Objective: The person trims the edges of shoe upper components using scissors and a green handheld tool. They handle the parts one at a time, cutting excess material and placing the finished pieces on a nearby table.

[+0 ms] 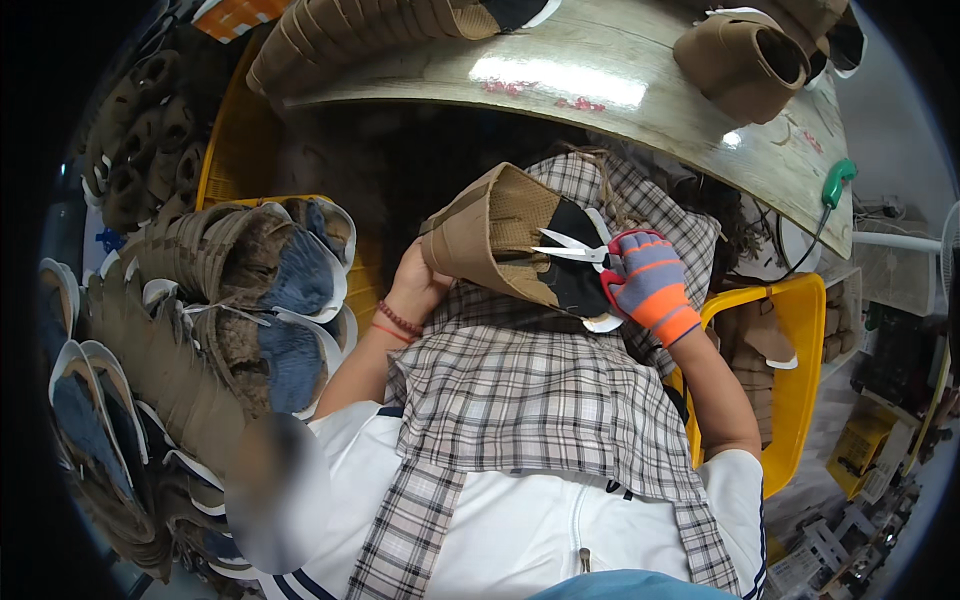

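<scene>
My left hand (418, 279), bare with a beaded bracelet at the wrist, grips the brown shoe upper (462, 240) from its left side. The upper is held over my plaid apron (520, 400), its opening turned toward the right, showing a tan quilted lining and a black part edged in white. My right hand (645, 275), in an orange and grey striped glove, is closed on red-handled scissors (580, 250). The scissor blades are spread apart and lie across the opening of the upper. Most of my left fingers are hidden behind the upper.
Stacked uppers with blue and fuzzy linings (290, 270) crowd the left. Ahead, a wooden-look table (430, 75) carries a row of nested brown uppers (350, 45) and more uppers (740, 65) at right. A green-handled tool (840, 183) hangs at its edge. A yellow basket (812, 370) holds brown pieces.
</scene>
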`<action>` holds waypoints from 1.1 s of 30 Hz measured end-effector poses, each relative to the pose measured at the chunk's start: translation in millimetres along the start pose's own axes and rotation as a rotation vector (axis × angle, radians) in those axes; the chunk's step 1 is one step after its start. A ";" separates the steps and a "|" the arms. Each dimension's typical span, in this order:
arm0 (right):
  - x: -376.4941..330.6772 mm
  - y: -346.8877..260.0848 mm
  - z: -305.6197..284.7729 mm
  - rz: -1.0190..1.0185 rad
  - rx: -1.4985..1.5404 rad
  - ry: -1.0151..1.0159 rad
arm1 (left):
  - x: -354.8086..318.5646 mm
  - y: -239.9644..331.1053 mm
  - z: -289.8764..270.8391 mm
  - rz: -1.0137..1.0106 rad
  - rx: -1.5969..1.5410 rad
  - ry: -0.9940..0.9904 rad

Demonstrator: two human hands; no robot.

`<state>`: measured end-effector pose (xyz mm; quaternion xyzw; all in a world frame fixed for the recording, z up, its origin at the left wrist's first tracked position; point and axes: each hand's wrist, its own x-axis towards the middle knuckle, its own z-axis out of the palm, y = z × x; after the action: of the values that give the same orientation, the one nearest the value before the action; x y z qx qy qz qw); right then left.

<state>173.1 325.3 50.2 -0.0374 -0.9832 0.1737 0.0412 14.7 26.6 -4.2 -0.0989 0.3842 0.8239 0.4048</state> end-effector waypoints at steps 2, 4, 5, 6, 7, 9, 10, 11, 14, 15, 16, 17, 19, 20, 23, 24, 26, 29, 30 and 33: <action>6.7 -2.1 3.8 -0.046 -0.010 0.013 | 8.5 -4.1 2.3 -0.057 0.046 0.128; 9.8 -1.9 9.7 -0.007 -0.033 -0.032 | 10.4 -7.7 6.4 -0.101 0.003 0.202; 11.2 -2.0 12.3 0.012 -0.043 -0.052 | 10.5 -7.3 8.4 -0.115 -0.059 0.211; 11.3 -3.0 13.1 0.018 -0.050 -0.060 | 10.6 -7.7 8.8 -0.129 -0.122 0.221; 10.8 -4.4 12.8 0.024 -0.057 -0.069 | 10.3 -8.9 7.7 -0.115 -0.072 0.224; 7.8 -4.8 12.3 0.019 -0.095 -0.083 | 8.1 -12.1 4.7 -0.087 0.028 0.223; 5.1 -2.3 11.5 0.007 -0.125 -0.089 | 9.4 -15.1 -1.8 -0.081 -0.015 0.210; 3.0 0.8 10.7 -0.005 -0.153 -0.097 | 12.0 -17.8 -9.8 -0.075 -0.057 0.199; -1.3 11.1 8.7 0.234 -0.007 -0.209 | 17.8 -23.6 -22.5 -0.034 0.006 0.137; 0.7 11.5 7.9 0.202 -0.006 -0.136 | 19.0 -22.6 -21.0 -0.016 0.059 0.110; 3.5 11.5 5.6 0.169 -0.005 -0.064 | 17.9 -22.1 -19.1 -0.027 0.019 0.112; 7.0 9.8 1.3 0.141 -0.004 0.011 | 12.7 -16.4 -3.7 -0.040 -0.018 0.113; 23.2 -7.7 -8.6 -0.011 -0.080 0.067 | 8.7 -13.6 4.0 -0.038 -0.013 0.080; 30.7 -11.9 -9.4 -0.072 -0.088 0.064 | 10.8 -15.0 1.6 -0.022 0.023 0.038; 50.2 -20.2 -5.7 -0.166 -0.138 0.037 | 12.8 -19.2 0.1 0.008 0.109 0.039; 54.9 -21.5 -3.7 -0.167 -0.152 0.015 | 12.2 -20.5 1.6 0.014 0.133 0.061; 60.2 -25.7 -3.8 -0.183 -0.205 -0.008 | 9.3 -20.6 7.0 -0.007 0.043 0.079; 60.8 -27.1 -5.6 -0.199 -0.246 -0.026 | 9.0 -19.6 3.6 -0.029 -0.010 0.048; 59.1 -25.1 -4.1 -0.186 -0.241 -0.046 | 9.5 -19.1 1.8 -0.035 -0.015 0.027; 52.8 -18.9 -2.3 -0.132 -0.242 -0.120 | 10.9 -15.6 4.7 -0.016 -0.002 -0.003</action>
<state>119.7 313.0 62.5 0.0332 -0.9980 0.0529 -0.0109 19.9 42.3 -14.8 -0.1010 0.3819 0.8212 0.4118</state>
